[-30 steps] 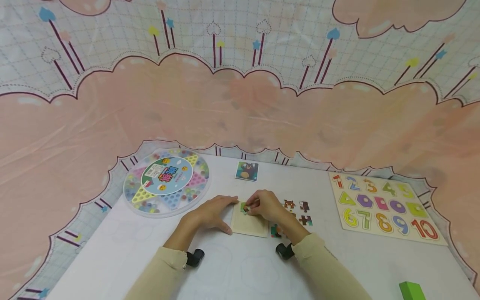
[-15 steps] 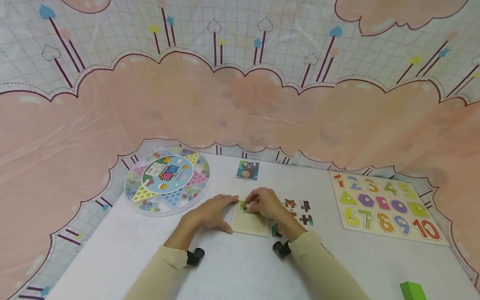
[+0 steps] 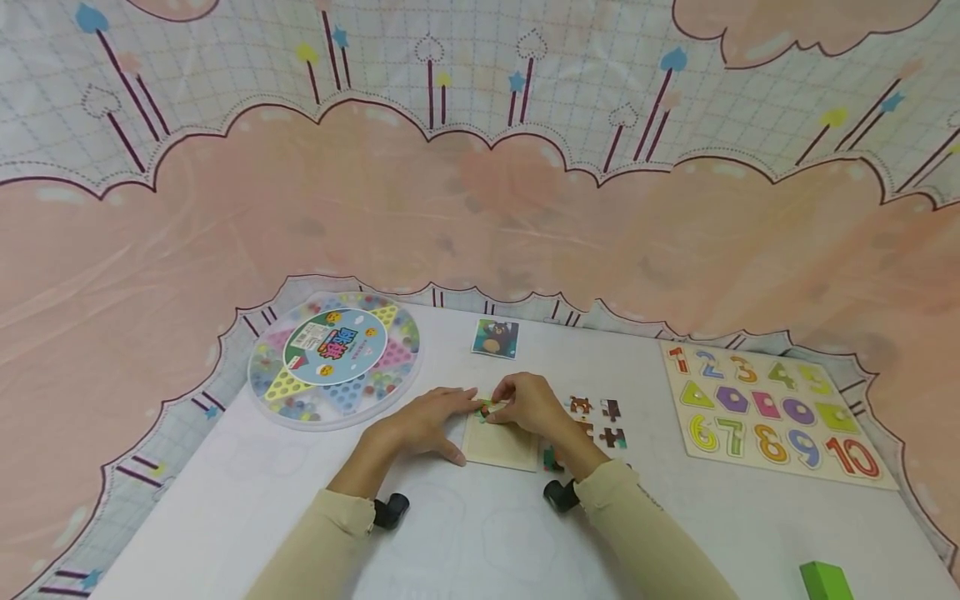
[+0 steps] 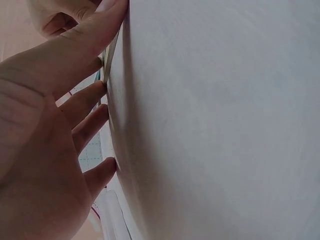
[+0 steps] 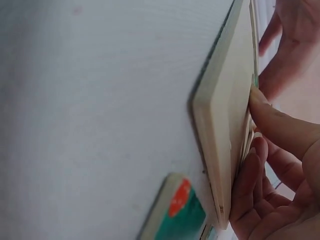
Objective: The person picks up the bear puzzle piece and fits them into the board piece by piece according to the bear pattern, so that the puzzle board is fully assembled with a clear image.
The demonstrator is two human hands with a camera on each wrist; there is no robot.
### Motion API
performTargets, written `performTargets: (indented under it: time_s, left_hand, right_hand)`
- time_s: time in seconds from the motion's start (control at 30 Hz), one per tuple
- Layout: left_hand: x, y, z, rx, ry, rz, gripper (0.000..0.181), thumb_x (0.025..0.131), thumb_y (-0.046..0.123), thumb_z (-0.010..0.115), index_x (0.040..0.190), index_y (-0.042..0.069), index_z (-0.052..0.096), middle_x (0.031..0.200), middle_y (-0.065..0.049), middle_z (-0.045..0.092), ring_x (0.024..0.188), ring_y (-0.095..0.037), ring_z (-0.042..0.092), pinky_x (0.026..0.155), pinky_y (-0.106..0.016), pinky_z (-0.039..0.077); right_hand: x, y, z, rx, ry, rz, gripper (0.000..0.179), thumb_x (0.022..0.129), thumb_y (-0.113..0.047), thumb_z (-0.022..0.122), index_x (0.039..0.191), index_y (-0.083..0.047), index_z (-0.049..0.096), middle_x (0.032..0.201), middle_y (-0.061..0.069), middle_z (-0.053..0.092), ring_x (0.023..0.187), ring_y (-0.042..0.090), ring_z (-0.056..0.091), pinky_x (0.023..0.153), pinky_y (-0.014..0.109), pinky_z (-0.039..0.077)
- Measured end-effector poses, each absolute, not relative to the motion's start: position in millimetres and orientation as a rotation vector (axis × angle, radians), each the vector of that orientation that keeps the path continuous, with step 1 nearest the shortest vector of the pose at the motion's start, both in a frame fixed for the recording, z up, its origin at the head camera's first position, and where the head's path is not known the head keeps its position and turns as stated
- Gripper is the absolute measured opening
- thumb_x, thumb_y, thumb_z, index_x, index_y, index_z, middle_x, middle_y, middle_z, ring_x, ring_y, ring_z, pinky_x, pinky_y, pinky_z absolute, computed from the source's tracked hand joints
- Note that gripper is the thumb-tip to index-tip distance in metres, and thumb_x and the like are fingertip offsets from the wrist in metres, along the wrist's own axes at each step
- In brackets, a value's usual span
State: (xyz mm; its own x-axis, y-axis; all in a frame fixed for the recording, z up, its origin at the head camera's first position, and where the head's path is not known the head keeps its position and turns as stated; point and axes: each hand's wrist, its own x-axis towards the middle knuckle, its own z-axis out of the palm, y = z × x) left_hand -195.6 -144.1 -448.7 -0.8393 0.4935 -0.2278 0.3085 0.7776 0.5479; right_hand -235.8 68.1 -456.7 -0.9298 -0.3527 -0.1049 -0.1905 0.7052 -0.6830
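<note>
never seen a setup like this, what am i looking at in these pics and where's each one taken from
There's no robot here: these are a person's two bare hands. The wide picture comes from a camera worn on the head, looking forward and down. The two close-ups come from cameras worn on the wrists, so things there look sideways.

On the white table is a small wooden board. The left hand touches its left side; the right hand seems to pinch a small puzzle piece over its far left part, though fingers partly hide it. Loose puzzle pieces lie to the right.

Around them are a bear picture card, a round marble game, a number-and-shape board and a green block.
</note>
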Motion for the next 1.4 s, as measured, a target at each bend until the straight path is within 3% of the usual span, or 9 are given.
performTargets:
  time_s: [0.4, 0.63, 1.03, 1.4]
  left_hand:
    - [-200, -140, -443, 0.723, 2.586, 0.689, 0.083, 0.081, 0.026, 0.085, 0.153, 0.010, 0.047, 0.170, -0.008, 0.030, 0.158, -0.038, 0.023, 0.130, -0.061, 0.017]
    - [-204, -136, -439, 0.734, 2.590, 0.659, 0.083, 0.081, 0.030, 0.085, 0.153, 0.012, 0.048, 0.168, -0.006, 0.034, 0.158, -0.037, 0.025, 0.128, -0.063, 0.022]
    - [-203, -130, -444, 0.710, 2.555, 0.679, 0.084, 0.081, 0.028, 0.085, 0.154, 0.014, 0.046, 0.169, -0.005, 0.032, 0.160, -0.034, 0.023, 0.132, -0.057, 0.014]
    - [-192, -139, -444, 0.644, 2.571, 0.697, 0.083, 0.079, 0.025, 0.086, 0.152, 0.012, 0.049, 0.169, -0.009, 0.032, 0.159, -0.036, 0.025, 0.132, -0.057, 0.014]
  right_hand:
    - [-239, 75, -452, -0.426, 2.706, -1.041, 0.022, 0.077, -0.023, 0.090, 0.089, -0.012, 0.074, 0.089, 0.001, 0.069, 0.078, 0.013, 0.056, 0.068, 0.023, 0.046]
    - [-243, 80, -449, -0.415, 2.716, -1.009, 0.022, 0.078, -0.023, 0.089, 0.090, -0.012, 0.074, 0.090, 0.001, 0.069, 0.080, 0.013, 0.056, 0.071, 0.024, 0.046]
    - [-246, 115, -437, -0.437, 2.666, -1.063, 0.026, 0.088, -0.026, 0.081, 0.110, -0.015, 0.075, 0.114, 0.003, 0.071, 0.094, 0.014, 0.063, 0.077, 0.026, 0.056]
    - [-241, 152, -423, -0.478, 2.745, -1.068, 0.028, 0.093, -0.025, 0.075, 0.118, -0.011, 0.073, 0.125, 0.007, 0.069, 0.116, 0.026, 0.061, 0.099, 0.045, 0.056]
